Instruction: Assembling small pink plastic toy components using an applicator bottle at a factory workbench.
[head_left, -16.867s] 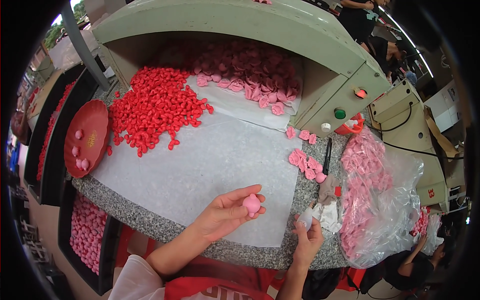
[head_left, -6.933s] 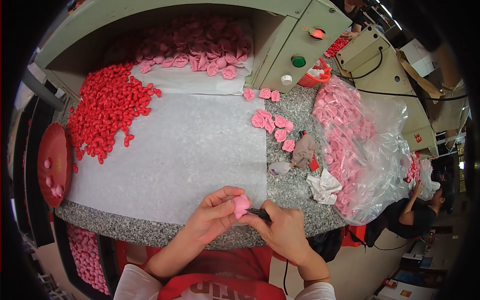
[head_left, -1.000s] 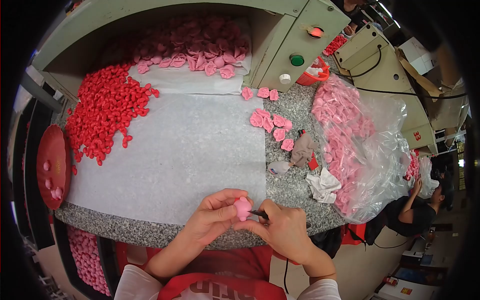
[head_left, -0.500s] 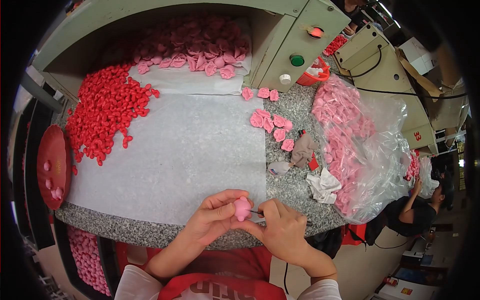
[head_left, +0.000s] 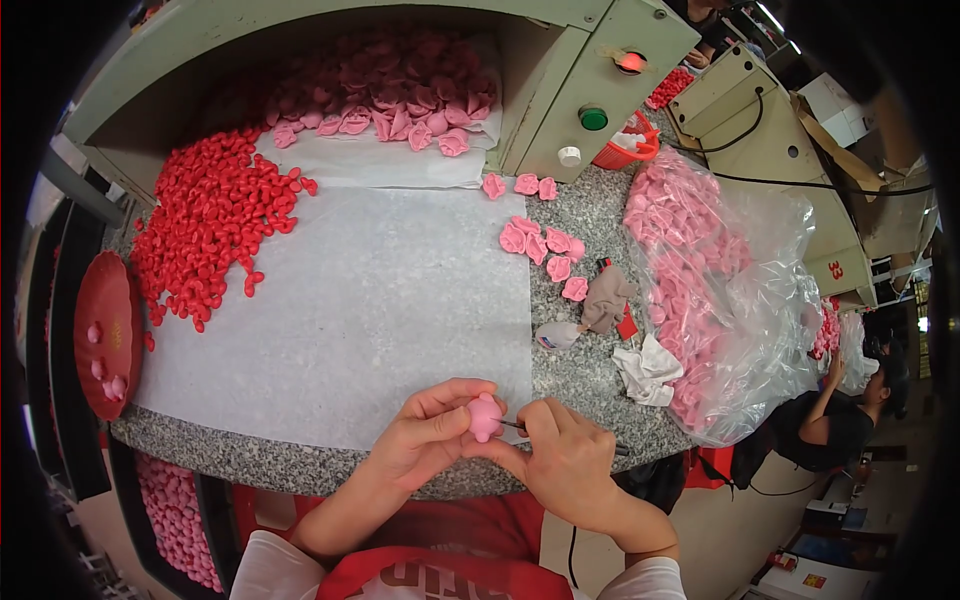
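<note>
My left hand (head_left: 432,432) pinches a small round pink plastic piece (head_left: 485,416) with little knobs between thumb and fingers, above the near edge of the counter. In my closed right hand (head_left: 565,455) is a thin dark pointed tool (head_left: 512,425), its tip against the right side of the pink piece. The tool's rear end sticks out past the back of my fist. Ahead of my hands lies white sheeting (head_left: 340,320). Loose pink rose-like pieces (head_left: 527,238) rest at its right edge, several of them on the granite.
Red pieces (head_left: 210,220) are heaped at the left, beside a red dish (head_left: 108,340). Pink pieces (head_left: 400,95) fill a grey-green machine's opening (head_left: 550,100). At right are a clear bag (head_left: 760,290) of pink pieces, rags (head_left: 648,370) and a small bottle (head_left: 557,336). Another person (head_left: 825,430) sits farther right.
Both hands stay almost in place, still gripping the pink piece and the tool. The tool's rear end and my right forearm have shifted very slightly to the right.
</note>
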